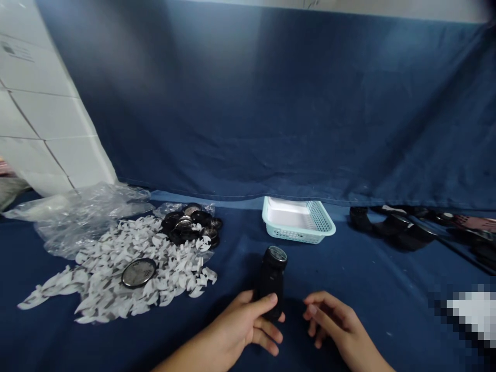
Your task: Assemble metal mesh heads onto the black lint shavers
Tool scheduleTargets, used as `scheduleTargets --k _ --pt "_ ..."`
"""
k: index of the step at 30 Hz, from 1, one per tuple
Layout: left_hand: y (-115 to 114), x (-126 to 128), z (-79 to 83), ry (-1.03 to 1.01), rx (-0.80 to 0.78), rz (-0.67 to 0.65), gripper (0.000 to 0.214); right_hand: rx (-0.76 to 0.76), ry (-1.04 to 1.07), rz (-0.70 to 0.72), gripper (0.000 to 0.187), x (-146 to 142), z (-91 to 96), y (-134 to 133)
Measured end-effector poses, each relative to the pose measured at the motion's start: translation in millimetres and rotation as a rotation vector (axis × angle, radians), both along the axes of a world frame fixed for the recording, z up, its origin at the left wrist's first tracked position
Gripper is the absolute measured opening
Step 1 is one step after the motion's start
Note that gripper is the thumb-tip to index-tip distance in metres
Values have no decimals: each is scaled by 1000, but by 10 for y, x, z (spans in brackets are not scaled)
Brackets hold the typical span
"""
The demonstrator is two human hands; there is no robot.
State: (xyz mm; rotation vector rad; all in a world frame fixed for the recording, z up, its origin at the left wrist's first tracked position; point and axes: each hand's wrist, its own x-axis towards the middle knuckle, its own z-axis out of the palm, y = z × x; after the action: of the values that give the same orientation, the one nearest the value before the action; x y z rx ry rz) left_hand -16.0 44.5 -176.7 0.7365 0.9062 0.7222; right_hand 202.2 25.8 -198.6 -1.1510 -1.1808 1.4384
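Observation:
My left hand (248, 325) is wrapped round the lower end of a black cylindrical part (271, 276) with a round mesh cap on its far end, which rests on the blue cloth. Just right of it, my right hand (333, 323) lies with curled fingers and nothing visible in it, a small gap away from the part. To the left, a round mesh disc (138, 272) sits on a spread of small white paper pieces (116, 274). Behind that is a heap of black round parts (191, 225).
A light green plastic basket (296, 219) stands beyond the hands at the cloth's fold. Crumpled clear plastic bags (77, 214) lie at the far left. Several black parts (406, 230) line the right side. A blue cloth backdrop (271, 103) hangs behind.

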Motion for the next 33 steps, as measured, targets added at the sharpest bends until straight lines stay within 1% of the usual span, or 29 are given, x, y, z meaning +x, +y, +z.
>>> scheduleTargets --k 3,5,6,8,11,13,16,20,22,27,30,33 --pt "4 -11 -35 -24 16 -14 37 -82 23 -44 39 -29 58 83" --pt "10 -16 -49 -24 19 -12 37 -142 79 -138 38 -9 107 211" --pt "14 -17 -54 -22 23 -11 37 -158 106 -212 38 20 125 300" --pt "19 -18 -60 -21 29 -16 36 -124 122 -352 39 117 142 523" --pt "19 -19 -56 -21 19 -9 36 -31 108 -558 41 320 134 896" --pt "17 -22 -52 -20 9 -3 36 -5 77 -616 45 445 132 1112" --pt "19 -24 -60 -34 12 -17 38 -7 7 -598 48 560 139 1335" --pt "30 -17 -104 -34 11 -7 34 10 -57 -532 29 569 116 1461" --pt "34 -13 -125 -35 11 -3 32 43 -54 -526 26 538 83 1475" --pt "26 -6 -138 -19 16 -10 30 118 -7 -547 35 470 6 1453" --pt "24 -5 -125 6 19 -9 29 106 26 -546 39 471 -17 1448" --pt "36 -11 -122 -11 21 -19 30 78 71 -533 43 493 -35 1457"
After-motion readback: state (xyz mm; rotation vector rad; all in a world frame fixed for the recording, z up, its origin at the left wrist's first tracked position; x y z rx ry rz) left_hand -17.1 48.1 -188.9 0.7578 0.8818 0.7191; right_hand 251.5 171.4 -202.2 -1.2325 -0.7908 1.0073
